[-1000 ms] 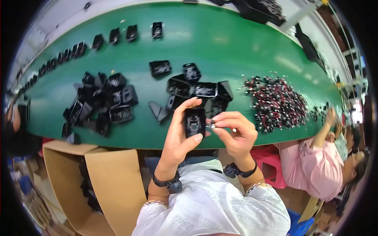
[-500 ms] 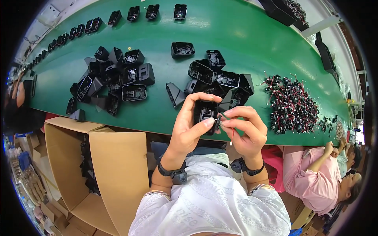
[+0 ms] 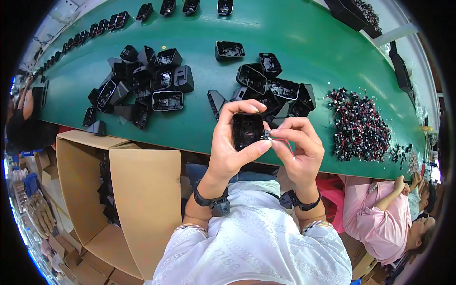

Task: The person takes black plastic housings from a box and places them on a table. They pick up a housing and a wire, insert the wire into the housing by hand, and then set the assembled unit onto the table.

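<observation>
My left hand is closed round a black plastic housing, its open hollow side facing up. Fingers wrap the far edge and the thumb lies along the near right corner. In a pinch between thumb and fingers, my right hand holds a small black connector with thin red wires close against the housing's right side. Whether the connector touches the housing I cannot tell. Just beyond my hands lies a pile of similar black housings. To the right is a heap of small wired connectors.
The green table carries another housing pile on the left and a row of housings along the far side. An open cardboard box stands at the table's near left. A person in pink sits at my right.
The housing has tilted in my left hand, and my left thumb has slid toward its lower right corner. The view has shifted slightly, so the table's things appear farther right.
</observation>
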Available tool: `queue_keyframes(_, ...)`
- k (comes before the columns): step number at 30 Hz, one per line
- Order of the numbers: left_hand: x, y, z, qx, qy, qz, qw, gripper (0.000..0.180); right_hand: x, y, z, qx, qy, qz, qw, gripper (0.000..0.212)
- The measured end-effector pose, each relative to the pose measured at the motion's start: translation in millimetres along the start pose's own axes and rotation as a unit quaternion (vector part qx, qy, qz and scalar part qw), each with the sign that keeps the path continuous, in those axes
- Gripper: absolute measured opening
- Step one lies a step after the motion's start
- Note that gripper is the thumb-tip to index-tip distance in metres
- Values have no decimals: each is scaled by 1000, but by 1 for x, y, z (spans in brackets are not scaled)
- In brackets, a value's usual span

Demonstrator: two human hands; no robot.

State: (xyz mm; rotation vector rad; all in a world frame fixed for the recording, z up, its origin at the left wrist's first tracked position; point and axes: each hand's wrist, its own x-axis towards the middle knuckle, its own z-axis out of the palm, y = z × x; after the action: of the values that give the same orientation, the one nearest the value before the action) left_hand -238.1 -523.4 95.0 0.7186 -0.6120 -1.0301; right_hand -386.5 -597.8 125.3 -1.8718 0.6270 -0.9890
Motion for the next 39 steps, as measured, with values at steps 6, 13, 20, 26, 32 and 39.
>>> queue_keyframes(6, 3, 2, -5, -53, -11, -14, 998, 59, -2, -2, 2, -74, 47, -70, 994, 20)
queue_keyframes(13, -3, 16, -4, -59, 24, -38, 997, 51, 15, -9, 3, -190, -28, -211, 958, 26)
queue_keyframes(20, -7, 16, 3, 24, 38, -32, 998, 52, 22, -3, 5, -227, -95, -279, 928, 34)
queue_keyframes(26, -3, 15, 3, 57, 29, -34, 997, 51, 31, -4, -1, -238, -145, -313, 908, 33)
queue_keyframes(32, -8, 14, 11, 49, 53, -21, 997, 50, 27, 6, 10, -219, -135, -283, 924, 28)
queue_keyframes(39, -2, 14, 0, -97, 44, -55, 993, 54, 22, 0, 11, -218, -111, -105, 964, 33)
